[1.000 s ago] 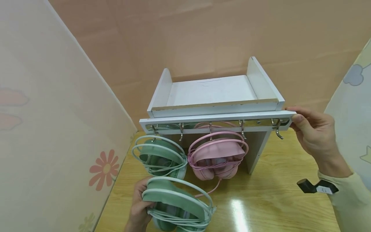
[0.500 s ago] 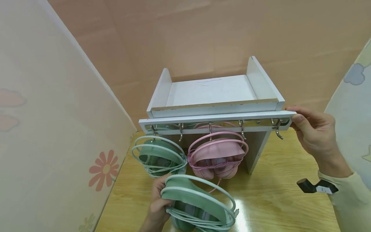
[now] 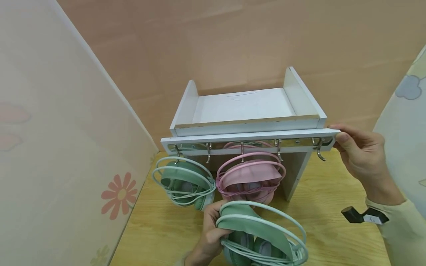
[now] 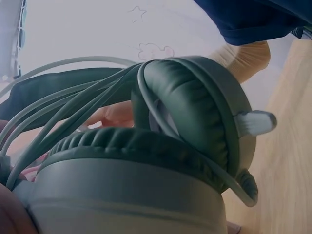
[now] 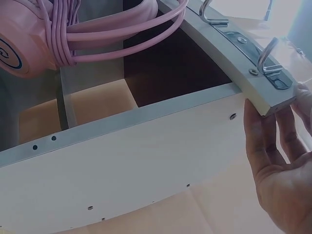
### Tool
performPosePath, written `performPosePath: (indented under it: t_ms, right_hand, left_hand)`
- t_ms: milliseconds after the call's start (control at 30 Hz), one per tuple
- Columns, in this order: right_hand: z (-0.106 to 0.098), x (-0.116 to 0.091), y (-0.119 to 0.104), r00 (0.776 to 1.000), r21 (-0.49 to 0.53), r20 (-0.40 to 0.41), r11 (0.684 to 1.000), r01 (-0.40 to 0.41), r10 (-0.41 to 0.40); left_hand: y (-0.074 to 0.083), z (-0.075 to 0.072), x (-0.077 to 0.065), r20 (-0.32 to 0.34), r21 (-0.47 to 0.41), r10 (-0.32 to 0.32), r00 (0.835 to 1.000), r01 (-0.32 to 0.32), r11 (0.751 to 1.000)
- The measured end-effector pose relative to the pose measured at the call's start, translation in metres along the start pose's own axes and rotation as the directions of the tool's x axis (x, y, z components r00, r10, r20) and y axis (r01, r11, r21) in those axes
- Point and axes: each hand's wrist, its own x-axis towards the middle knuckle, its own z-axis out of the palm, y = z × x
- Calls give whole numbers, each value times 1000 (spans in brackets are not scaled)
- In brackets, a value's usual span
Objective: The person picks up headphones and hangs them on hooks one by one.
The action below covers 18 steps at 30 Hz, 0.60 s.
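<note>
My left hand [image 3: 213,232] grips a pair of green headphones [image 3: 256,223] by one side, in front of the rack at the bottom of the head view. Their cable is wound in loops across the ear cups, and the left wrist view shows the padded cups [image 4: 187,105] up close. With thumb and fingers, my right hand [image 3: 361,155] holds the right end of the white hook rail [image 3: 253,136]. From the leftmost hook hang other green headphones [image 3: 186,175]. Pink headphones [image 3: 251,173] hang from the middle hook.
Behind the rail stands a white shelf unit [image 3: 243,105] on a wooden table [image 3: 342,225]. A bare double hook [image 3: 319,149] sits near the rail's right end. A pale wall [image 3: 66,140] with a red flower rises at the left.
My left hand has carried the green headphones to the right, from below the hanging green pair to below the pink pair. My right hand stays on the rail's end.
</note>
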Motion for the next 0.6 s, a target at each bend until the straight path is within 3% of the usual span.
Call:
performPosePath:
  t_ms: [367, 600]
  right_hand:
    - [-1, 0, 1, 1000, -15, -17, 1000, -6, 6]
    - [-1, 0, -1, 1000, -29, -3, 1000, -10, 10]
  left_hand:
    - [-8, 16, 7, -62, -2, 12, 998, -12, 1000]
    - [-13, 24, 14, -58, 19, 80, 995, -79, 997]
